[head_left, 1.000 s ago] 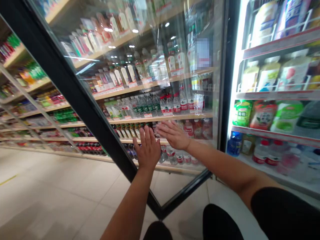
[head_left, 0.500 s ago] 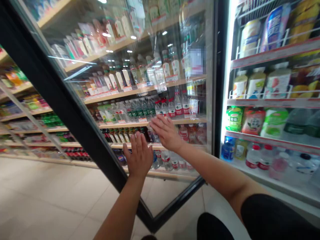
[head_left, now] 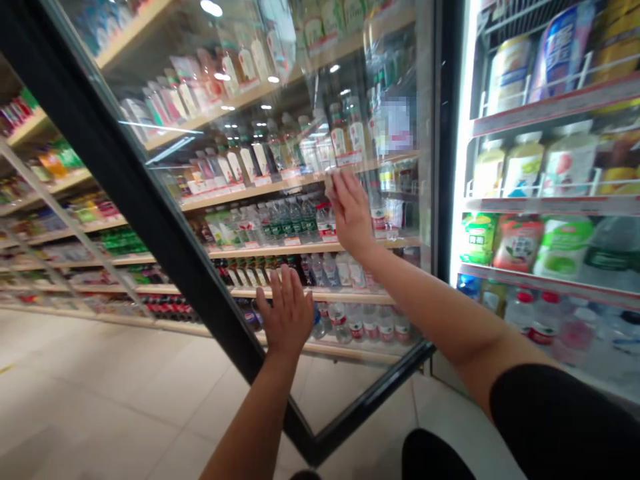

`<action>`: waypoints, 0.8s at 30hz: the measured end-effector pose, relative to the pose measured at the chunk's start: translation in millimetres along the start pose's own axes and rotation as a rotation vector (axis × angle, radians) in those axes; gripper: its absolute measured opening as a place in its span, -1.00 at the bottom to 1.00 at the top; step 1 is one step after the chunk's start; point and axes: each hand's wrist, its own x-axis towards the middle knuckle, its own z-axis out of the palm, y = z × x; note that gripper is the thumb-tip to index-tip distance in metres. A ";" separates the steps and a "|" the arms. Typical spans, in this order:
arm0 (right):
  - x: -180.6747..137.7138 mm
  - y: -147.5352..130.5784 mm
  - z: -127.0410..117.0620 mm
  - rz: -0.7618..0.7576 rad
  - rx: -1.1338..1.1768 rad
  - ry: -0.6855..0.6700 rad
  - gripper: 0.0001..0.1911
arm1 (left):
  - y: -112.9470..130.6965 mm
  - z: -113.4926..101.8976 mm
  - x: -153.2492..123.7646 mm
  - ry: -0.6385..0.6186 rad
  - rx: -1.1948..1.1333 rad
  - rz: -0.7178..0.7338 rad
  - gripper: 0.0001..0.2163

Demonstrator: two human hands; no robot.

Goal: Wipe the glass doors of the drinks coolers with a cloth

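Note:
A glass door (head_left: 395, 267) with a black frame stands swung out from a lit drinks fridge. My left hand (head_left: 287, 315) lies flat against the lower part of the pane, its fingers extended and slightly spread. Higher up and to the right, my right hand (head_left: 351, 212) is pressed on the same pane with its fingers together. A pale, crumpled scrap like a tissue (head_left: 329, 184) shows at the right fingertips; most of it is hidden under the hand. Behind the glass, shelves of bottles show, mixed with reflected ceiling lights.
To the right, the open fridge holds shelves (head_left: 545, 273) of bottled and canned drinks. Store shelves (head_left: 115, 223) packed with goods run along the left. Light floor tiles (head_left: 125, 393) lie below, and the door's lower corner (head_left: 314, 445) juts towards me.
My right hand has slid up the glass with the pale scrap, away from my left hand. The left hand stays in nearly the same place on the pane. The view has shifted slightly.

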 end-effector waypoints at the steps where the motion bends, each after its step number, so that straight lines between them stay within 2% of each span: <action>1: 14.3 -4.9 4.8 0.016 -0.006 0.007 -0.39 | -0.1 0.5 -0.2 -0.002 0.002 -0.002 -0.31; 4: 18.9 -32.9 13.8 -0.075 -0.011 -0.059 -0.38 | 0.3 0.7 -0.5 -0.004 -0.003 -0.015 -0.34; 7: -5.6 -59.1 10.3 -0.363 -0.006 -0.247 -0.46 | 1.2 -0.2 -0.5 0.020 -0.004 -0.019 -0.37; 9: -9.1 -61.8 4.8 -0.485 -0.012 -0.342 -0.48 | 1.5 -0.6 -0.7 0.031 -0.015 -0.021 -0.39; 11: 3.3 -51.9 0.8 -0.427 -0.026 -0.316 -0.44 | 1.3 -0.2 -1.2 0.030 -0.037 -0.022 -0.39; 14: 24.2 -28.9 -0.9 -0.180 -0.050 -0.124 -0.40 | 1.3 1.1 -2.1 0.013 -0.060 -0.023 -0.39; 16: 20.1 -18.4 -1.6 -0.102 -0.064 -0.065 -0.41 | 1.8 1.4 -2.2 0.003 -0.072 -0.030 -0.40; 21: -34.5 -6.4 -16.5 -0.218 -0.056 -0.214 -0.52 | 4.2 -3.5 0.8 -0.073 -0.132 -0.075 -0.43; 24: -48.2 8.7 -28.6 -0.219 -0.048 -0.273 -0.52 | 5.5 -6.5 3.0 -0.126 -0.141 -0.093 -0.45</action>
